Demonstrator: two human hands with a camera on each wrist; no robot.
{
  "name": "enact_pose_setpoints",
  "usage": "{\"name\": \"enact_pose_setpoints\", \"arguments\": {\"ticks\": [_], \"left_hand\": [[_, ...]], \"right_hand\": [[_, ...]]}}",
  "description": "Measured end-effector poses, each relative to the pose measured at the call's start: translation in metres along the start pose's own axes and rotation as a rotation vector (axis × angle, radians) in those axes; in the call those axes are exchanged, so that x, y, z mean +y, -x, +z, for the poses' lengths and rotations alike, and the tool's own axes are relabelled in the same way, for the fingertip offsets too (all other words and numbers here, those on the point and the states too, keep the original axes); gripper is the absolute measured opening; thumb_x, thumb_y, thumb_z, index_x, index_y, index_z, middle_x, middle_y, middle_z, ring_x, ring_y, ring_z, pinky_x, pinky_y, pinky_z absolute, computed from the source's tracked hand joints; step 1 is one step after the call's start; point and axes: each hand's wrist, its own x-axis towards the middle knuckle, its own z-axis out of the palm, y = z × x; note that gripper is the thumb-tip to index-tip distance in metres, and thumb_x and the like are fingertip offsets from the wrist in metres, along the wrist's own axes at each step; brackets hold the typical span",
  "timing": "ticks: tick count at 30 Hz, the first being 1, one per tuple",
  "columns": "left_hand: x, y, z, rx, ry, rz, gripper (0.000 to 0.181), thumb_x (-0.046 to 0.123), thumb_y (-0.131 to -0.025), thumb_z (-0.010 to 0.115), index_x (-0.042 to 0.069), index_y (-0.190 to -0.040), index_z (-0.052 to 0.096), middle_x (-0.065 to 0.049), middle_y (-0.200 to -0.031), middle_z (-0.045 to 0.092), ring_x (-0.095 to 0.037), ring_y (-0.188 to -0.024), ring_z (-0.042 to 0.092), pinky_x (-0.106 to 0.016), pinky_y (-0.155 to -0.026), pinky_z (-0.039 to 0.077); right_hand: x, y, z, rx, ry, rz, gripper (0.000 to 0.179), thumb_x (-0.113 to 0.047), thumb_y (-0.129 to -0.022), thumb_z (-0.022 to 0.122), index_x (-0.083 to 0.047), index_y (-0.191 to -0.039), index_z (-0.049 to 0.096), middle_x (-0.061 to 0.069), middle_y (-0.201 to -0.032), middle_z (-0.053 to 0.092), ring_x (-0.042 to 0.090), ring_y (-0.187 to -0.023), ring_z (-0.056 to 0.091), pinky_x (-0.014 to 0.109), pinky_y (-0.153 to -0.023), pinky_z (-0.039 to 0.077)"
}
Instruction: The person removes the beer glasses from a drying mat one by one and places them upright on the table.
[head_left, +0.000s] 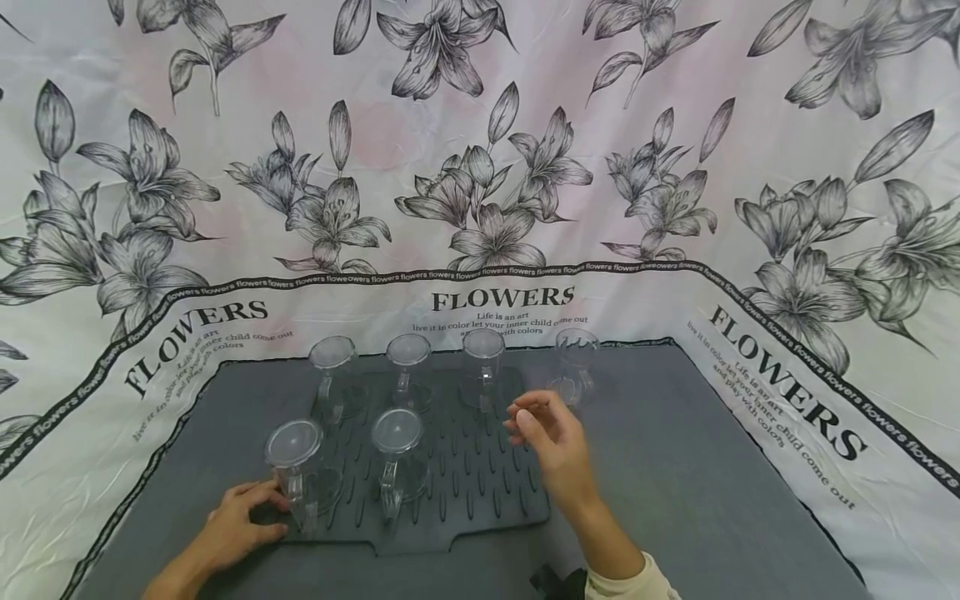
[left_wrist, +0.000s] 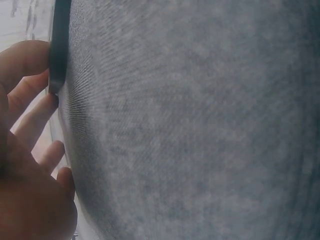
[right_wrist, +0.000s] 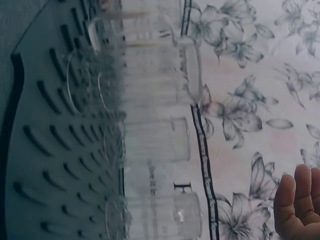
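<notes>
My left hand (head_left: 234, 525) is at the front left corner of a dark drying mat (head_left: 487, 508) with raised ridges. In the left wrist view its fingertips (left_wrist: 37, 57) meet the mat's dark edge (left_wrist: 60, 45). Close by stands a clear glass mug (head_left: 294, 446), upside down, its handle facing forward. Another upside-down glass mug (head_left: 397, 433) stands to its right. My right hand (head_left: 558, 454) hovers over the mat's right side, fingers loosely bent and holding nothing. Beyond it, off the mat, is a clear glass mug (head_left: 577, 354), partly hidden by the hand.
Three more upside-down glass mugs line the mat's back: left (head_left: 333, 354), middle (head_left: 408, 350) and right (head_left: 483, 346). The grey tabletop (head_left: 712, 467) reaches a flower-printed cloth (head_left: 510, 233) at the back and sides. A dark object (head_left: 558, 583) lies by the right sleeve.
</notes>
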Motion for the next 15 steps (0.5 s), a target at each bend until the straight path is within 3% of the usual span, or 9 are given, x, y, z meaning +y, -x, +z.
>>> {"name": "enact_pose_setpoints", "arguments": {"ticks": [9,15], "left_hand": [[-0.001,-0.002,-0.001,0.003,-0.003,0.028,0.026,0.021,-0.068,0.084,0.019,-0.087,0.066,-0.026,-0.132,0.053,-0.045,-0.120,0.035,-0.066,-0.082,0.023],[-0.001,0.001,0.000,0.007,0.002,0.029,0.026,0.020,-0.068,0.085,0.019,-0.087,0.066,-0.026,-0.132,0.053,-0.045,-0.119,0.035,-0.066,-0.082,0.023]], "right_hand": [[0.014,0.005,0.022,-0.065,-0.011,0.057,0.012,-0.004,-0.099,0.053,0.006,-0.106,0.056,0.016,-0.098,0.060,0.041,-0.089,0.060,0.043,-0.072,0.054],[0.026,0.011,0.039,-0.095,-0.010,0.081,0.012,-0.008,-0.099,0.053,0.001,-0.102,0.060,0.014,-0.098,0.061,0.029,-0.088,0.063,0.042,-0.072,0.054]]}}
